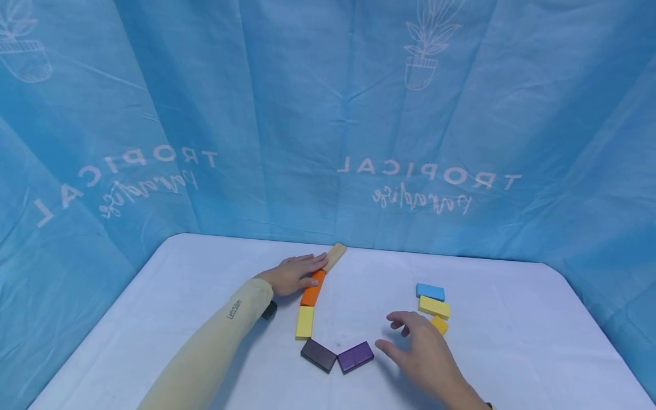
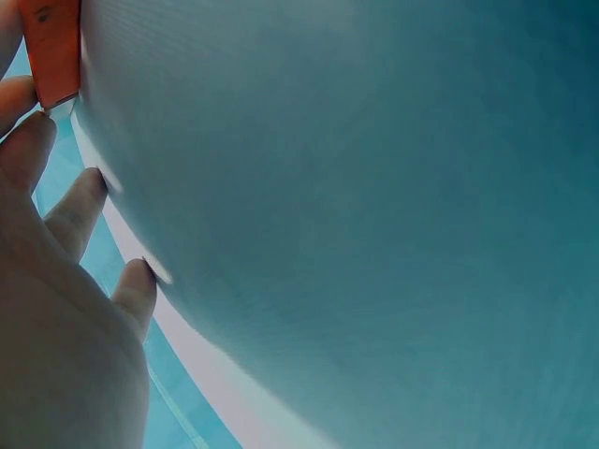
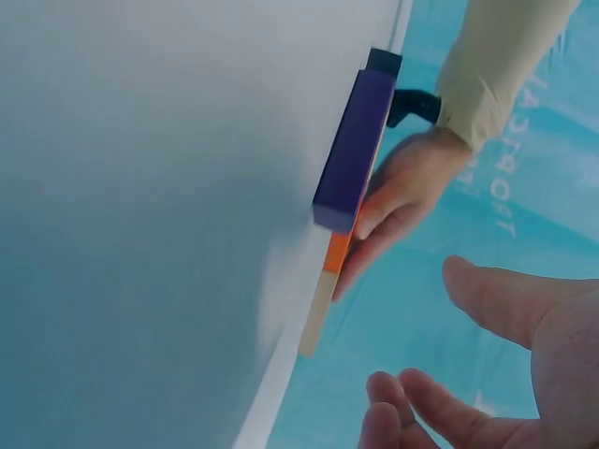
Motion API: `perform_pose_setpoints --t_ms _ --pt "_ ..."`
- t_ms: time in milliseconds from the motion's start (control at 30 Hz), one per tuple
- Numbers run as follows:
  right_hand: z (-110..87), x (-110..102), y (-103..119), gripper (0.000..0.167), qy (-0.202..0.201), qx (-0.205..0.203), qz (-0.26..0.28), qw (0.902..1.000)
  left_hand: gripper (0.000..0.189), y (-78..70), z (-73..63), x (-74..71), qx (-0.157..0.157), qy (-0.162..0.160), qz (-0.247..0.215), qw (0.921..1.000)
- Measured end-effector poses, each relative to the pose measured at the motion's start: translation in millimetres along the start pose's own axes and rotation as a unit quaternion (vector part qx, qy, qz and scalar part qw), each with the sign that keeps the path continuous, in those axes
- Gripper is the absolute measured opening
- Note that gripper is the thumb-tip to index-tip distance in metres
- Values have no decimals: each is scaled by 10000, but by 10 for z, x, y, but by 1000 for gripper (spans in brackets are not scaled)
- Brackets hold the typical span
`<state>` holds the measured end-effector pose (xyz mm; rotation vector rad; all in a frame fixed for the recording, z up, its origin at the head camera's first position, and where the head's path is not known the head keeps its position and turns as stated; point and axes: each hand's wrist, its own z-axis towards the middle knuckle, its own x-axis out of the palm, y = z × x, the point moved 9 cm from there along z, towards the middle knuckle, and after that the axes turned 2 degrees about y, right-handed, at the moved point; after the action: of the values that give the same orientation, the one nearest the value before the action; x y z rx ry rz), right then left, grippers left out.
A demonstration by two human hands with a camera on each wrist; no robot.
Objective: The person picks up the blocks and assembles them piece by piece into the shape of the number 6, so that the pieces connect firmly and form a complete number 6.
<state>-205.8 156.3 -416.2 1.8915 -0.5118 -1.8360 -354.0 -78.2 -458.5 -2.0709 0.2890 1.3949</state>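
Observation:
My left hand (image 1: 293,275) lies beside the orange block (image 1: 313,289) and the natural wood block (image 1: 335,257), its extended fingers touching them. In the left wrist view the fingertips are right at the end of the orange block (image 2: 54,51). Below the orange block, a yellow block (image 1: 304,323), a black block (image 1: 319,355) and a purple block (image 1: 356,357) continue a curved line, end to end. To the right of the purple block my right hand (image 1: 422,350) hovers with thumb and fingers apart, nothing between them. The right wrist view shows this hand (image 3: 505,360) empty too.
At the right, a blue block (image 1: 430,292), a pale yellow block (image 1: 434,307) and a deeper yellow block (image 1: 439,325), partly covered by the right hand, lie close together. The white table (image 1: 230,250) ends at a blue printed curtain (image 1: 307,142).

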Motion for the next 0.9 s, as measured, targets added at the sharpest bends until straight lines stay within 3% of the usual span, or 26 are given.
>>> perform_pose_setpoints --t_ms 233,567,900 --pt "1 -152 -126 45 -355 -72 176 9992 63 -13 3 -6 15 -8 6 10000" --pt "11 -229 -367 52 -293 289 165 9990 63 -15 -4 -2 19 -35 -10 10000" --pt "-8 -351 -503 54 -344 127 214 9991 63 -7 -1 0 -37 -44 1 10000"
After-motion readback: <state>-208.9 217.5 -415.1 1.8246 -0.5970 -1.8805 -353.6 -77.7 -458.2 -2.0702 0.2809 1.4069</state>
